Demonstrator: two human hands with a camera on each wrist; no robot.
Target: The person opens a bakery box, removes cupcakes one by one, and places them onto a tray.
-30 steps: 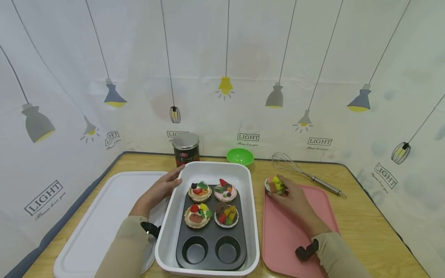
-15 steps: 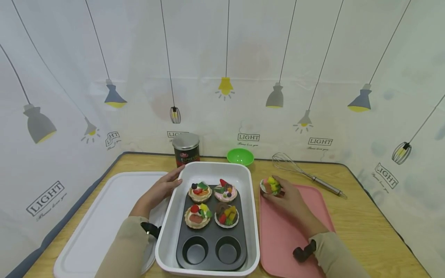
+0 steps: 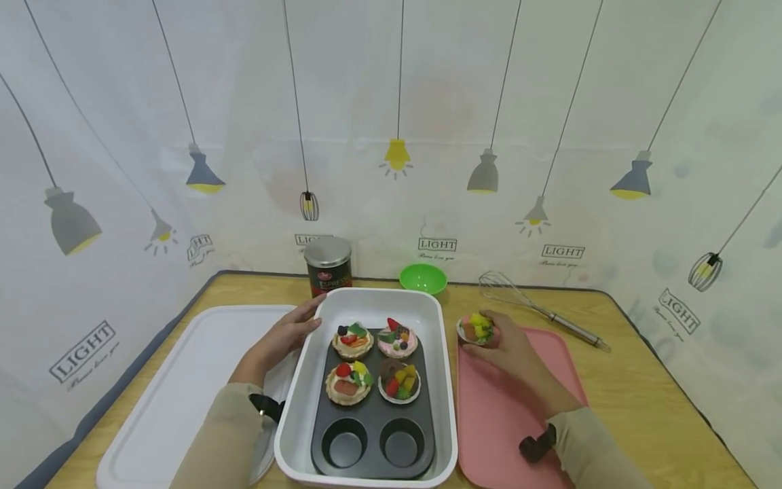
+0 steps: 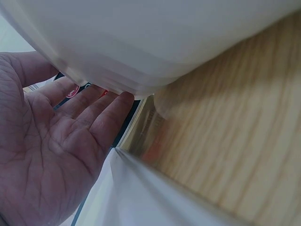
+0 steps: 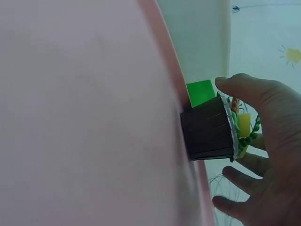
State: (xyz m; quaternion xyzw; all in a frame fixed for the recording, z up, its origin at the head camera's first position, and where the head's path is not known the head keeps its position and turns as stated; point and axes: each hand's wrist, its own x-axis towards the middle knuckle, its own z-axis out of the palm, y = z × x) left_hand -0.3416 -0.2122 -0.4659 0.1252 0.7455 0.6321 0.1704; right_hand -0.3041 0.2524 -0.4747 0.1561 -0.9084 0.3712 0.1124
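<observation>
Left hand (image 3: 277,346), fingers extended, against a white tub (image 3: 449,387); right hand (image 3: 513,353), fingers around a cupcake (image 5: 209,131) at a pink tray's (image 3: 501,407) corner.

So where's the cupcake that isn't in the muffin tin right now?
In the head view, the cupcake is just right of the white tub, at the far left corner of the pink tray, with the right hand around it.
</observation>
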